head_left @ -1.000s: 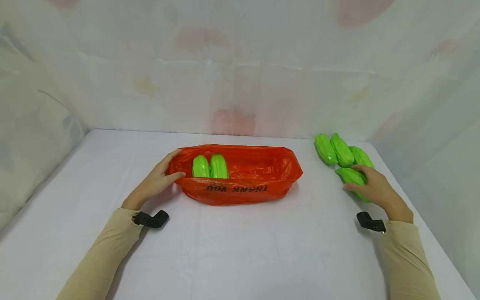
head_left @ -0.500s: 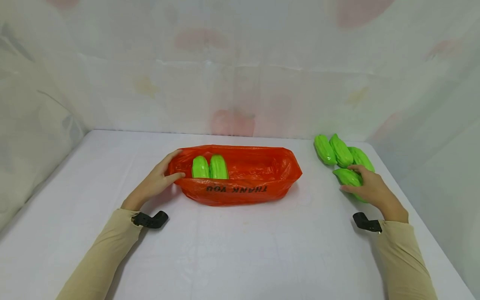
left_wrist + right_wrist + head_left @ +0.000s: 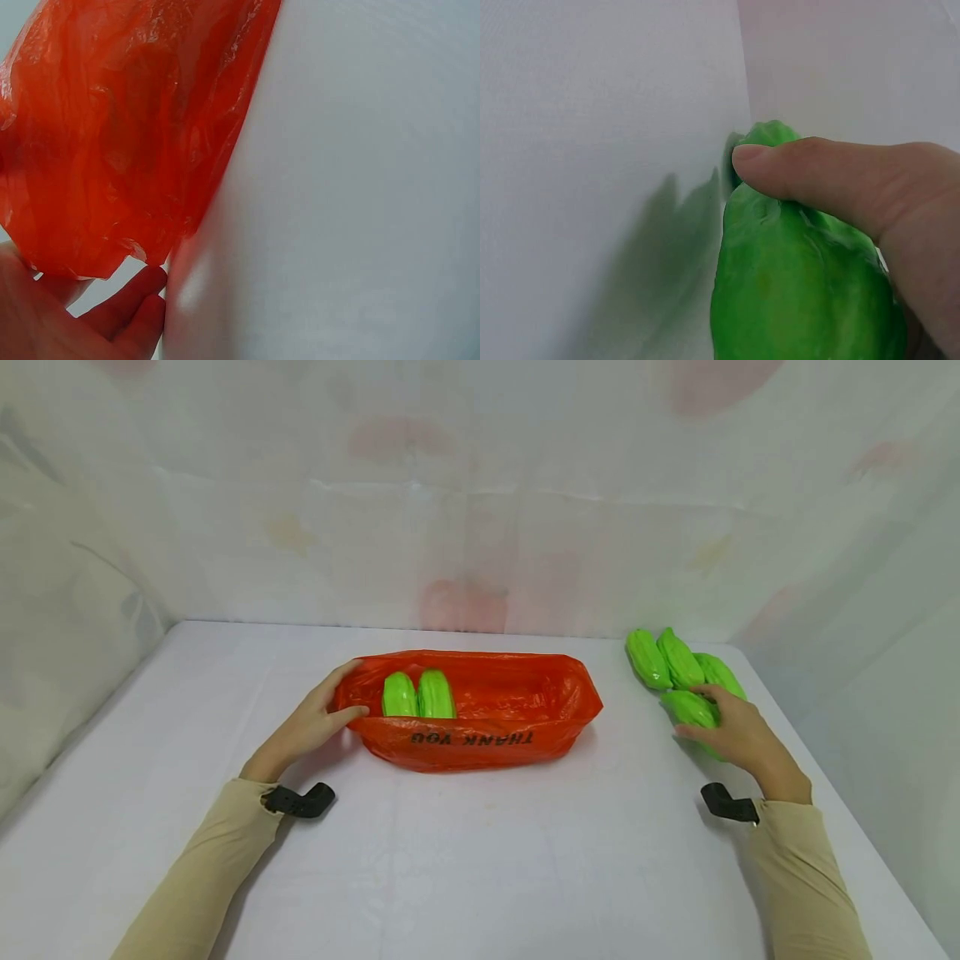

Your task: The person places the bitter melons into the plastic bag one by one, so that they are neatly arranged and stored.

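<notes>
A red plastic bag [image 3: 480, 745] with "THANK YOU" printed on its near side lies with its mouth spread wide in the head view. Two bright green ridged gourds [image 3: 401, 695] stand inside its left part. My left hand [image 3: 311, 725] holds the bag's left end, thumb at the near rim and fingers at the far corner; the left wrist view shows fingertips [image 3: 142, 300] beside the crumpled plastic. At the right, my right hand [image 3: 742, 735] grips another green gourd [image 3: 690, 710], thumb across it, with a shadow on the cloth beside it in the right wrist view.
Three more green gourds [image 3: 681, 662] lie together at the table's back right corner, just beyond my right hand. White cloth covers the table [image 3: 487, 860], and pale printed curtains [image 3: 600, 527] rise behind it and at both sides.
My right hand has shifted left and slightly away from me, carrying its gourd along. The left hand and the bag stay practically in place.
</notes>
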A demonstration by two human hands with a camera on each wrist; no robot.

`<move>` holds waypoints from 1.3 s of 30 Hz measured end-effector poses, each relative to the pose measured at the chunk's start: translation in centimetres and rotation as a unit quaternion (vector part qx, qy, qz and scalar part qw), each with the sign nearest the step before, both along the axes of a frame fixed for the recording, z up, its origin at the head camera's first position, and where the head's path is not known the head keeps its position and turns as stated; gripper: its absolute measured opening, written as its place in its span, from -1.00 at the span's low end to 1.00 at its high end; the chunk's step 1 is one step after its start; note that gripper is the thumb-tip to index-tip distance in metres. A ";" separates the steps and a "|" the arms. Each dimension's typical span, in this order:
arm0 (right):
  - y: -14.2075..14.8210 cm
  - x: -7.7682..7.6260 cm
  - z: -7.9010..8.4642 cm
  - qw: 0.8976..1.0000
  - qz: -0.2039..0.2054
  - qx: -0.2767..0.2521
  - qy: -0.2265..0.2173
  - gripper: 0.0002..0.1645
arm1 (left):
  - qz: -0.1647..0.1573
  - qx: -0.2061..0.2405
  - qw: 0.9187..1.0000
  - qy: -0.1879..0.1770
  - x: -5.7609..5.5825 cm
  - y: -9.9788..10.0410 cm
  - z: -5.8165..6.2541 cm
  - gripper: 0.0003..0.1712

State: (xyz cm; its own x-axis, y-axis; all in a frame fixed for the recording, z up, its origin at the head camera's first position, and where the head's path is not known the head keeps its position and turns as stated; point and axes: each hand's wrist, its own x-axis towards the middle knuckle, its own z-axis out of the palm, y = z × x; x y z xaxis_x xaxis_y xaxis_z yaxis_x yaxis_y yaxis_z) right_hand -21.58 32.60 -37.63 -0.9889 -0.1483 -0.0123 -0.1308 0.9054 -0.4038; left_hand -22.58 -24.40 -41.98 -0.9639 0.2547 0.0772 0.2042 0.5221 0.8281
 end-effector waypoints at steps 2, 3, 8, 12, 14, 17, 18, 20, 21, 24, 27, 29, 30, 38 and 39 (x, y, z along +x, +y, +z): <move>-0.1 0.0 0.1 1.000 0.001 -0.005 -0.002 -0.05 | 0.001 -0.001 1.000 -0.001 0.0 0.0 0.1 -0.14; -0.2 0.0 0.1 1.000 0.002 -0.007 -0.003 -0.05 | 0.001 -0.001 1.000 -0.002 0.1 0.0 0.1 -0.14; -0.4 0.1 0.3 1.000 0.007 -0.011 -0.004 -0.04 | 0.001 0.000 1.000 -0.004 0.1 0.0 0.1 -0.14; -0.6 0.1 0.4 1.000 0.012 -0.013 -0.002 -0.05 | 0.001 0.001 1.000 -0.006 0.1 0.0 0.1 -0.14; -0.7 0.1 0.5 1.000 0.013 -0.015 0.001 -0.06 | 0.000 0.001 1.000 -0.006 0.1 0.0 0.2 -0.14; -0.9 0.2 0.6 1.000 0.015 -0.019 0.010 -0.08 | 0.001 -0.001 1.000 -0.006 0.1 0.0 0.2 -0.13; -1.0 0.2 0.6 1.000 0.015 -0.019 0.013 -0.08 | 0.000 -0.001 1.000 -0.006 0.1 0.0 0.2 -0.13; -1.1 0.2 0.7 1.000 0.014 -0.021 0.018 -0.09 | 0.000 -0.001 1.000 -0.007 0.1 0.0 0.3 -0.13; -1.2 0.3 0.7 0.999 0.015 -0.023 0.021 -0.10 | 0.001 -0.001 1.000 -0.008 0.1 0.0 0.3 -0.13; -1.4 0.3 0.8 0.999 0.015 -0.023 0.027 -0.11 | 0.000 0.003 1.000 -0.009 0.1 0.0 0.2 -0.12; -1.7 0.4 0.8 0.999 0.017 -0.024 0.032 -0.12 | -0.002 0.005 1.000 -0.006 0.1 0.0 0.2 -0.13; -1.8 0.5 0.9 0.999 0.017 -0.024 0.035 -0.13 | -0.002 0.005 1.000 -0.003 0.0 0.0 0.1 -0.13; -1.9 0.5 0.9 0.999 0.018 -0.025 0.036 -0.13 | -0.003 0.005 1.000 -0.002 0.0 0.0 0.1 -0.13; -2.4 0.8 1.4 0.999 0.025 -0.024 0.039 -0.14 | -0.002 0.003 1.000 0.001 0.0 0.0 0.0 -0.14; -2.4 0.8 1.5 0.999 0.025 -0.023 0.040 -0.14 | -0.002 0.002 1.000 0.001 0.0 0.0 0.0 -0.13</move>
